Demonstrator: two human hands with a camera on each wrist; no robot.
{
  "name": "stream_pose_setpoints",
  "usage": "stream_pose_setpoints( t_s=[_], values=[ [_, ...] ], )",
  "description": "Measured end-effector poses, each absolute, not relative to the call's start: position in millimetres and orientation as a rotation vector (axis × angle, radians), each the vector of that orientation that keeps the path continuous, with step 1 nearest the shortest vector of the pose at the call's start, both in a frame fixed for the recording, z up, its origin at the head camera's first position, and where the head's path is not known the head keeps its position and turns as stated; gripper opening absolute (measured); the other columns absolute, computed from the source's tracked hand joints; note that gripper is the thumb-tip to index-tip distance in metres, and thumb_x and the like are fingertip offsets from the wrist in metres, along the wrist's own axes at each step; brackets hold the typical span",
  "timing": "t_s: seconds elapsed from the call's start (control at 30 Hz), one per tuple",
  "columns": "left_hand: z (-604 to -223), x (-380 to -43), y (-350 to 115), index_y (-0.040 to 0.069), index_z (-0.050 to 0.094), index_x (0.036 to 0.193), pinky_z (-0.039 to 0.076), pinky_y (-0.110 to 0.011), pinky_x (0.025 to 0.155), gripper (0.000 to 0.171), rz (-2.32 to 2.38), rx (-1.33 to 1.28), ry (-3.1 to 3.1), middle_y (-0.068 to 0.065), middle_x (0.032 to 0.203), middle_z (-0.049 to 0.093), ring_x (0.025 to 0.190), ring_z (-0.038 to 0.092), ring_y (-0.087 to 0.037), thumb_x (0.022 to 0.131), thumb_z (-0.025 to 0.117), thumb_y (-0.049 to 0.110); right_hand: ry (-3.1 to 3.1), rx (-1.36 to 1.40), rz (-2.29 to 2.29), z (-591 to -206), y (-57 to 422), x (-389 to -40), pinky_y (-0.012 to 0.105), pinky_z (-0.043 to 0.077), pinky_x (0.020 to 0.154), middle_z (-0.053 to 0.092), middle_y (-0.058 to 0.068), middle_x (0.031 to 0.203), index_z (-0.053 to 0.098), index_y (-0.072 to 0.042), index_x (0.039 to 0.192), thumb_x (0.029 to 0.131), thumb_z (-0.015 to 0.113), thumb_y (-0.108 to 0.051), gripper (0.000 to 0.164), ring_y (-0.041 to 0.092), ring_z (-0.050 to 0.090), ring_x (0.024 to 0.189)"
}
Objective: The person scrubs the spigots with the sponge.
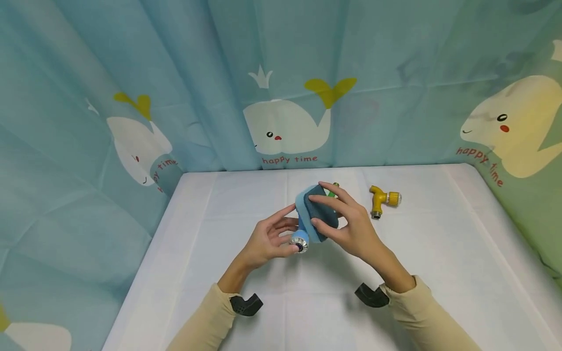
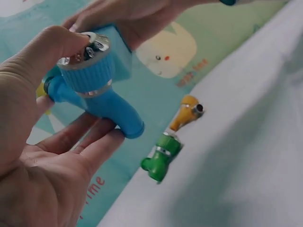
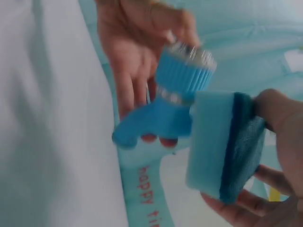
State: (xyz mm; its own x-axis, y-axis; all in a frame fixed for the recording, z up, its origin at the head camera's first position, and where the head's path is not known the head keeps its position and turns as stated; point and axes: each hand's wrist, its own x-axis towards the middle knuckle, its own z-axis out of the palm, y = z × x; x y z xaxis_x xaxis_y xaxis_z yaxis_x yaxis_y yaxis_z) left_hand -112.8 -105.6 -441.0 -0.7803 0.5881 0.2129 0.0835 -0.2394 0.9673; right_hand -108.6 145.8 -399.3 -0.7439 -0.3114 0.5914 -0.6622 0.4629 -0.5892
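My left hand (image 1: 272, 239) holds a blue faucet (image 2: 99, 94), the thumb on its silver-capped, ribbed knob and the fingers under its body. In my right hand (image 1: 351, 219) is a sponge (image 3: 213, 146), light blue with a dark scouring layer, gripped by its edges. The sponge's light side faces the blue faucet and stands right beside it. Whether the two touch I cannot tell. Both are held up above the white table. In the head view, the sponge and right hand hide part of the blue faucet.
A yellow faucet (image 1: 379, 200) lies on the white table (image 1: 439, 253), to the right of my hands. A green faucet (image 2: 162, 157) lies nearer, mostly hidden behind the right hand in the head view. A whale-print curtain (image 1: 197, 97) hangs behind the table.
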Motion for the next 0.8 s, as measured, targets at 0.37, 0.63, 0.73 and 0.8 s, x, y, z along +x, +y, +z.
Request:
stream_pose_setpoints(
  t_s=[0.37,0.63,0.73,0.8],
  values=[
    [-440,-111,-105,0.005,0.043,0.155,0.048,-0.046,0.108,0.087,1.779,0.97,2.075,-0.018,0.139,0.058,0.123,0.06,-0.032,0.079,0.083,-0.005,-2.542,0.978,1.119,-373,167,-121,0.048,0.06,0.082,0.057,0.017,0.144,0.072,-0.017,0.13,0.088,0.08,-0.017,0.042,0.034,0.065,0.118],
    [-438,-108,-104,0.009,0.049,0.153,0.048,-0.038,0.108,0.083,1.721,0.98,2.162,-0.01,0.147,0.056,0.127,0.059,-0.026,0.078,0.083,-0.004,-2.653,1.004,1.08,-365,174,-125,0.05,0.058,0.088,0.057,0.017,0.145,0.071,-0.018,0.13,0.091,0.078,-0.019,0.04,0.034,0.065,0.117],
    [-436,-108,-104,0.007,0.047,0.153,0.048,-0.042,0.107,0.084,1.774,0.959,2.11,-0.016,0.14,0.059,0.127,0.058,-0.03,0.078,0.083,-0.005,-2.629,1.012,1.088,-369,173,-124,0.051,0.057,0.089,0.055,0.016,0.147,0.07,-0.018,0.131,0.091,0.078,-0.02,0.041,0.035,0.064,0.119],
    [-436,-107,-103,0.011,0.047,0.155,0.048,-0.042,0.107,0.086,1.814,0.921,2.085,-0.015,0.14,0.058,0.127,0.058,-0.031,0.078,0.083,-0.005,-2.614,0.947,1.057,-374,175,-123,0.052,0.057,0.089,0.054,0.016,0.148,0.07,-0.018,0.132,0.091,0.079,-0.019,0.042,0.036,0.062,0.12]
  ],
)
